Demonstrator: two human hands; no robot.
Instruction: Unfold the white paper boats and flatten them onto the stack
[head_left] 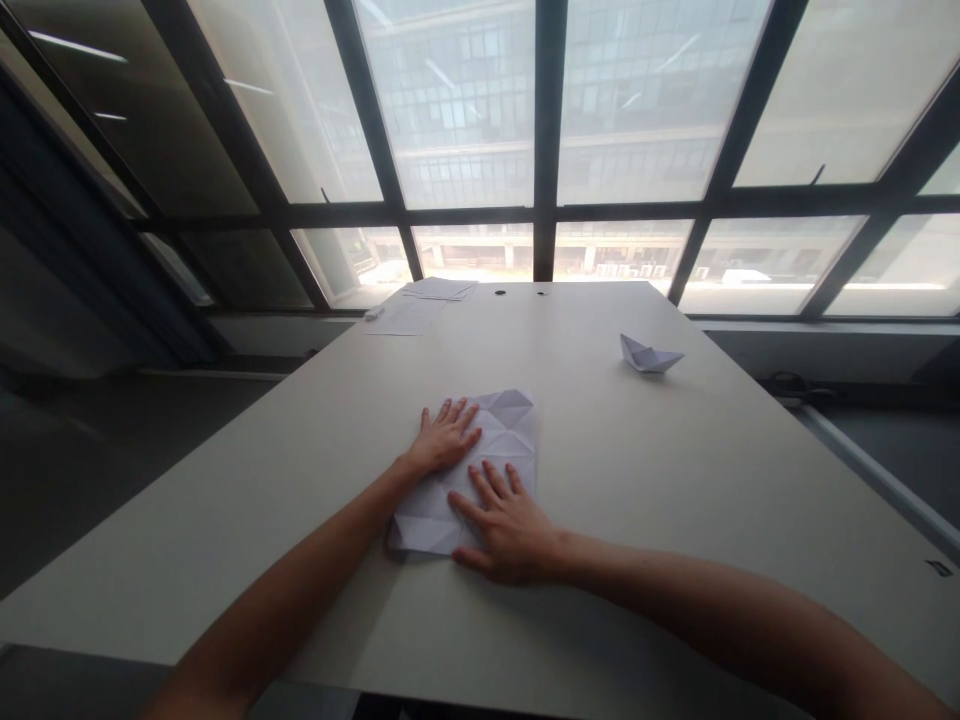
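White creased paper point(480, 470) under both flat palms

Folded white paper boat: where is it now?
Head view: the folded white paper boat sits on the pale table, right of centre, beyond and right of the creased white paper sheet, apart from it.

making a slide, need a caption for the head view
Left hand and right hand lie flat on a creased paper sheet on a table, a paper boat farther right.

A folded paper boat point(649, 355) sits on the pale table point(675, 470) beyond the right hand point(510, 535), and loose sheets point(420, 305) lie far beyond the left hand point(446, 440).
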